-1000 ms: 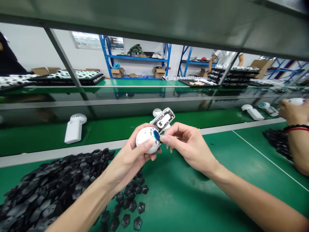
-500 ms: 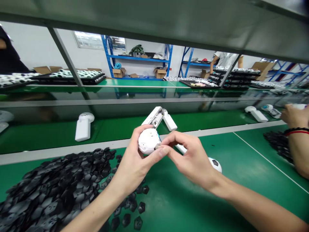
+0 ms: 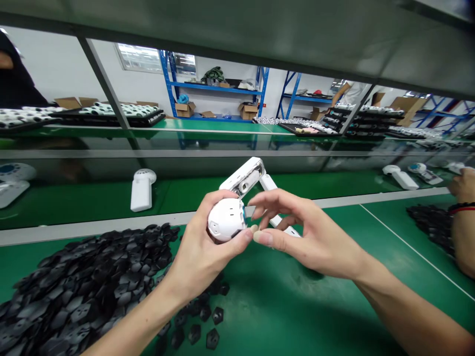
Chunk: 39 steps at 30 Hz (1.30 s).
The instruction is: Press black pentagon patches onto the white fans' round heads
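My left hand [image 3: 206, 249] grips a white device with a rounded head [image 3: 225, 220] and an open body [image 3: 248, 179] that points up and to the right. A dark patch shows on the head's lower edge by my left thumb. Just right of the head is my right hand [image 3: 297, 230], its fingers apart and its thumb tip close to my left thumb; nothing shows in it. Behind my right fingers lies a white part [image 3: 284, 225] on the green table [image 3: 267, 306]. Black pentagon pieces [image 3: 96, 282] are heaped left of my left forearm.
White devices lie on the green strip beyond the table edge, one at left [image 3: 141, 190], one at right [image 3: 401, 177]. A person's arm [image 3: 465, 232] is at the far right beside another black heap [image 3: 426, 222]. A grey shelf [image 3: 237, 29] hangs overhead.
My right fingers have spread and come away from the device's head. The head has turned slightly, and its open body shows more. The other person's arm has shifted right.
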Available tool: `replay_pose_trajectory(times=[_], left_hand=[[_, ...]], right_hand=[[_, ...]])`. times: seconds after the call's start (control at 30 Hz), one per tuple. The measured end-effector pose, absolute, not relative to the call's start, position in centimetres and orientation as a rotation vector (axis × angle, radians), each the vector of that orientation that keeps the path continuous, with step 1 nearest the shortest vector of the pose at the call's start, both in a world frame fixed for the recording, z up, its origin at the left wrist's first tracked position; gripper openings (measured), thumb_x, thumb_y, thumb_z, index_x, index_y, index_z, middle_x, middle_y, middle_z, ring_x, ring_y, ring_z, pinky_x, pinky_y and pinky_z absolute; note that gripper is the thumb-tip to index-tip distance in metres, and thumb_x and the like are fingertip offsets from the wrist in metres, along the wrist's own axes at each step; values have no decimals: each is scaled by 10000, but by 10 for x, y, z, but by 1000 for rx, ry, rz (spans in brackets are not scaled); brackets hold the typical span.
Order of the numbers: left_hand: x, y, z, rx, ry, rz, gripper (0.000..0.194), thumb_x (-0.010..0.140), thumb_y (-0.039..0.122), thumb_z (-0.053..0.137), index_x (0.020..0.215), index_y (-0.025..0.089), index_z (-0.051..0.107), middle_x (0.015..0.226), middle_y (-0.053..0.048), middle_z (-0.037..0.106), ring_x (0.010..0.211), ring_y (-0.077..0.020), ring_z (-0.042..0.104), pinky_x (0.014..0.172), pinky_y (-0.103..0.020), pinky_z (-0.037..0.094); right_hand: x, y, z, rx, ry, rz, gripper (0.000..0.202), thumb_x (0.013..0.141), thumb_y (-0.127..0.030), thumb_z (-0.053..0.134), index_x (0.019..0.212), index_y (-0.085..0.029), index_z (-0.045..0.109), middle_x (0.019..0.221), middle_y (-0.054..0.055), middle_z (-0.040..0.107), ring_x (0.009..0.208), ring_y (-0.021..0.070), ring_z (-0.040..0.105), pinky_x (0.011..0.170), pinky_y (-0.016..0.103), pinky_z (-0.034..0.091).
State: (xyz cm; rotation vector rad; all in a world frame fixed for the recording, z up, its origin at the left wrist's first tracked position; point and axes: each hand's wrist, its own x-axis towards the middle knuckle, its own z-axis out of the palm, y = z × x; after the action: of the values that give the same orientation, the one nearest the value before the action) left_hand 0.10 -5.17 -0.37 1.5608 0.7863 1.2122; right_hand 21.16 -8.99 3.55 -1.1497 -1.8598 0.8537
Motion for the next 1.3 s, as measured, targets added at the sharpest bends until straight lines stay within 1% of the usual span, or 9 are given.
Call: replay_pose_trajectory(times=[0.1, 0.2, 0.33, 0.53, 0.77, 0.9, 1.07, 1.2, 1.3], left_hand=[[2, -54, -4, 1587, 774, 1178, 456, 791, 304, 927, 1148, 286, 644, 868, 43, 647, 648, -74, 597, 532, -100, 491], [5, -57, -6, 1605, 725, 1144, 435, 837, 315, 904, 1188, 307, 646, 967, 28, 696, 748, -106, 700, 600, -120, 564], [7, -59, -11, 1601, 670, 1174, 428, 876, 290, 875, 1228, 322, 632, 1052, 24, 722, 858, -125, 754, 726, -154, 627], [9, -60, -11, 1649, 613, 1244, 375, 909, 236, 828, 1215, 317, 625, 1033, 42, 701, 804, -67, 720, 636, -70, 539], [12, -60, -12, 1611, 655, 1220, 372, 905, 303, 835, 1206, 272, 617, 1056, -2, 686, 822, -111, 689, 667, -149, 568], [9, -59, -6, 1561, 683, 1173, 420, 855, 317, 876, 1184, 275, 618, 1008, -4, 681, 791, -134, 686, 656, -182, 585], [-1, -54, 6, 1451, 653, 958, 623, 758, 355, 962, 1264, 320, 601, 1140, -36, 711, 938, -209, 735, 743, -237, 629], [-3, -53, 7, 1295, 605, 864, 523, 980, 690, 624, 1339, 310, 599, 1386, -104, 652, 1142, -299, 704, 829, -362, 669], [-2, -54, 3, 1294, 638, 847, 517, 1029, 703, 515, 1370, 319, 575, 1445, -97, 618, 1233, -309, 662, 879, -383, 668]], right_hand=[[211, -85, 28, -1232, -1896, 934, 819, 869, -414, 889, 1579, -418, 480, 1377, 36, 705, 1010, 196, 759, 714, 252, 629], [209, -79, 21, -1116, -1920, 1154, 1000, 857, -396, 906, 1659, -503, 318, 1531, 20, 612, 1209, 227, 721, 819, 272, 649], [206, -71, 17, -923, -1868, 1288, 957, 827, -317, 936, 1629, -420, 424, 1503, 18, 634, 1366, 245, 635, 990, 295, 617], [205, -72, 18, -854, -1827, 1287, 868, 840, -259, 927, 1589, -343, 497, 1459, 41, 671, 1274, 231, 692, 1103, 349, 561], [204, -75, 18, -915, -1822, 1268, 823, 880, -295, 893, 1597, -343, 491, 1431, 47, 693, 1176, 224, 731, 1080, 378, 571], [204, -76, 21, -952, -1839, 1173, 854, 821, -323, 939, 1566, -356, 523, 1391, 33, 707, 1195, 238, 718, 1078, 393, 573], [209, -73, 23, -969, -1853, 1265, 939, 820, -339, 935, 1621, -370, 445, 1439, 61, 676, 1280, 259, 679, 1005, 372, 611], [207, -70, 17, -1003, -1785, 1300, 859, 856, -372, 907, 1598, -382, 474, 1451, 57, 670, 1278, 258, 685, 946, 352, 628], [201, -71, 14, -1039, -1749, 1217, 801, 848, -378, 914, 1551, -361, 532, 1392, 47, 704, 1215, 247, 717, 945, 361, 624]])
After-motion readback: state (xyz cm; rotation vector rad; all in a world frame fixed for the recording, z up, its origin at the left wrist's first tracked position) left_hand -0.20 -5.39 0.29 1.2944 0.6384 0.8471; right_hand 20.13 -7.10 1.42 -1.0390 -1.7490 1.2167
